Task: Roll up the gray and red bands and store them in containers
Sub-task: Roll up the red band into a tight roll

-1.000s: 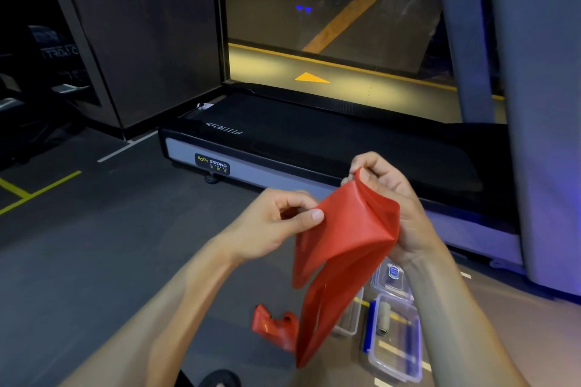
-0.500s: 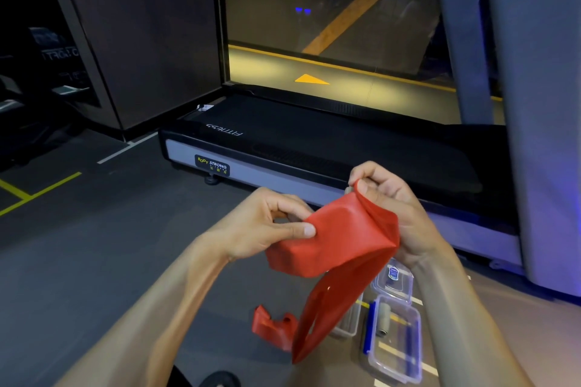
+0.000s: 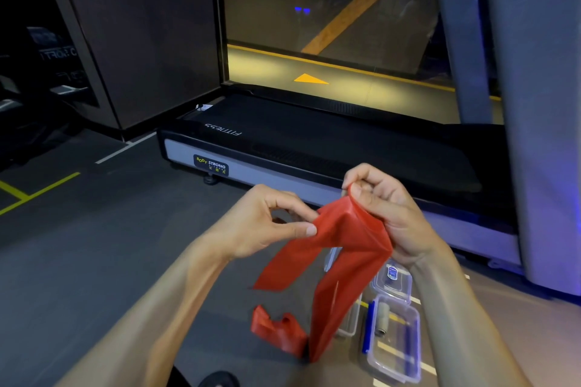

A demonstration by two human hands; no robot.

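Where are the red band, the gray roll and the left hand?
red band [image 3: 352, 229]: head view, on the folded upper part between the hands.
gray roll [image 3: 382, 317]: head view, its side, inside the clear container.
left hand [image 3: 261, 223]: head view, back of the hand.

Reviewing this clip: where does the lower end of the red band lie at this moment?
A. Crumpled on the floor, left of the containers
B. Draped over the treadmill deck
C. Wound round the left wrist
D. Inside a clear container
A: the red band hangs from both hands and its tail lies crumpled on the floor, left of the clear containers.
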